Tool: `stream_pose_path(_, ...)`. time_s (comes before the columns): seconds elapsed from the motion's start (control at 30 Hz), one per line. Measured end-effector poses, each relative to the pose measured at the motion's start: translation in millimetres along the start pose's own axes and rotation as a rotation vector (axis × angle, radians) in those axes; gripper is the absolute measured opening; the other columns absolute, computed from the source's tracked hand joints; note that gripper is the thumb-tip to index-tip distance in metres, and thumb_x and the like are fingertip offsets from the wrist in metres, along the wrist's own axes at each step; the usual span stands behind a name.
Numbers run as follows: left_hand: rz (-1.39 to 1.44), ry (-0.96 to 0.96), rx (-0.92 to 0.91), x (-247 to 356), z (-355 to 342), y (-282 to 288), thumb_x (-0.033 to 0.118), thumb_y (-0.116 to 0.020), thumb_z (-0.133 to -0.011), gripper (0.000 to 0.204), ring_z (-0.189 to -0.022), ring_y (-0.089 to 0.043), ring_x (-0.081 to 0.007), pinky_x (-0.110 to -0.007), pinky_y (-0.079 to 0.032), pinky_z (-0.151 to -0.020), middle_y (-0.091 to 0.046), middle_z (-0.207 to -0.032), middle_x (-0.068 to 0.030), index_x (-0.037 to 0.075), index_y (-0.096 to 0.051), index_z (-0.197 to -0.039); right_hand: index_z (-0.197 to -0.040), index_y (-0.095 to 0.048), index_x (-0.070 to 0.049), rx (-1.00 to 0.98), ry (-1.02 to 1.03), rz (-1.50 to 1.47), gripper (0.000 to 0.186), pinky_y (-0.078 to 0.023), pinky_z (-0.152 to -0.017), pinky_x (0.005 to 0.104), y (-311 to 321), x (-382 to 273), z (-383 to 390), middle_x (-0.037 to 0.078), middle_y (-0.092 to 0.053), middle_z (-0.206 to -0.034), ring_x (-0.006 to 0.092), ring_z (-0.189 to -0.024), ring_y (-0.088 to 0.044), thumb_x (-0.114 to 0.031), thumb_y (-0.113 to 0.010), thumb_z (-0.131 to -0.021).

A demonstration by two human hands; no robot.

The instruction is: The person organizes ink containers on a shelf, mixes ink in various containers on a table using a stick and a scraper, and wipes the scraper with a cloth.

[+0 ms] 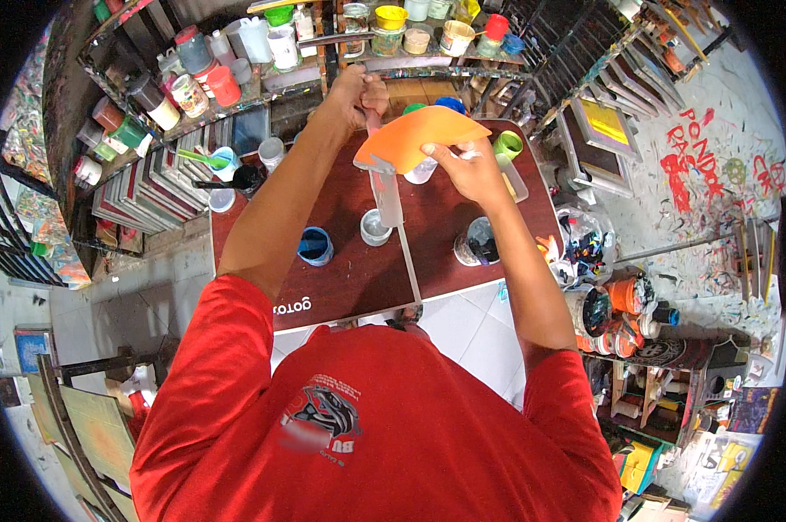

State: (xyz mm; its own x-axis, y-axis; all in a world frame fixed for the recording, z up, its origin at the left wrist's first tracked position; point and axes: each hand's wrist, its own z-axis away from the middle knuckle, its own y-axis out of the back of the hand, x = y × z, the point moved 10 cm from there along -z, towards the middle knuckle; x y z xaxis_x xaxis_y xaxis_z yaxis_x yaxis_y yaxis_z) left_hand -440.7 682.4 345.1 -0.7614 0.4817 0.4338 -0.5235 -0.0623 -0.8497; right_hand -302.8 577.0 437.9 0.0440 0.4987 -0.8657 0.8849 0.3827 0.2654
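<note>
Over the far part of the dark red table [341,287], my right hand [473,172] pinches the edge of a bent orange sheet [419,139], thumb on top. Grey paint smears the sheet's left corner. My left hand [358,97] is closed at the upper end of a long, flat, pale strip [387,204], which looks like a scraper. It passes behind the sheet, and its lower end shows below, with grey paint on it. Nearer to me on the table are a blue-stained cup [315,246], a white cup [375,228] and a clear tub with dark contents [478,242].
Shelves with paint jars and bottles [223,85] run along the back and left. Framed screens [162,187] lean beneath them. On the right stand a green cup [508,144], a clear plastic bag [584,244] and orange paint-smeared containers [623,296].
</note>
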Motion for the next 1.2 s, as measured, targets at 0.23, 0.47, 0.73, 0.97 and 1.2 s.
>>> stream_pose_path(0.23, -0.006, -0.053, 0.067, 11, 8, -4, 0.033, -0.029, -0.09, 0.041, -0.035, -0.02, -0.0078, -0.022, -0.018, -0.033, -0.021, -0.045, 0.0054, 0.015, -0.031, -0.054, -0.104, -0.06, 0.001, -0.017, -0.088, -0.049, 0.026, -0.046, -0.074, 0.0248, -8, 8, 14, 0.003, -0.064, -0.09, 0.0081, -0.082, -0.057, -0.009, -0.065, -0.081)
stream_pose_path(0.47, 0.097, -0.078, 0.053, 34, -1, 18, 0.032, -0.03, -0.09, 0.039, -0.036, -0.019, -0.0088, -0.022, -0.017, -0.034, -0.02, -0.046, 0.0046, 0.015, -0.031, -0.055, -0.103, -0.06, 0.002, 0.008, -0.054, -0.013, 0.024, -0.046, -0.077, 0.0268, -11, 7, 29, 0.006, -0.065, -0.094, 0.0103, -0.085, -0.058, -0.008, -0.064, -0.082)
stream_pose_path(0.73, -0.116, -0.308, 0.282, 67, 15, 66, 0.032, -0.026, -0.09, 0.039, -0.04, -0.018, -0.0113, -0.025, -0.016, -0.036, -0.02, -0.048, 0.0023, 0.014, -0.029, -0.056, -0.105, -0.058, 0.002, 0.111, -0.18, -0.182, 0.026, -0.046, -0.08, 0.027, -4, 41, 69, 0.005, -0.064, -0.098, 0.0112, -0.091, -0.058, -0.006, -0.064, -0.081)
stream_pose_path(0.97, -0.057, -0.352, 0.139, 71, 37, 59, 0.036, -0.034, -0.09, 0.037, -0.039, -0.023, -0.0102, -0.024, -0.019, -0.035, -0.024, -0.048, 0.0037, 0.015, -0.035, -0.059, -0.104, -0.057, -0.002, 0.346, -0.237, -0.273, 0.023, -0.046, -0.078, 0.0277, 22, 66, 103, 0.004, -0.062, -0.1, 0.0121, -0.089, -0.058, -0.009, -0.063, -0.084)
stream_pose_path(1.2, -0.196, -0.583, 0.15, 58, 72, 28, 0.041, -0.035, -0.089, 0.037, -0.039, -0.024, -0.0111, -0.026, -0.022, -0.037, -0.024, -0.048, 0.0031, 0.016, -0.036, -0.061, -0.104, -0.055, -0.009, 0.639, -0.474, -0.852, 0.021, -0.048, -0.071, 0.0261, 13, 88, 136, 0.001, -0.062, -0.092, 0.0112, -0.08, -0.06, -0.015, -0.062, -0.085)
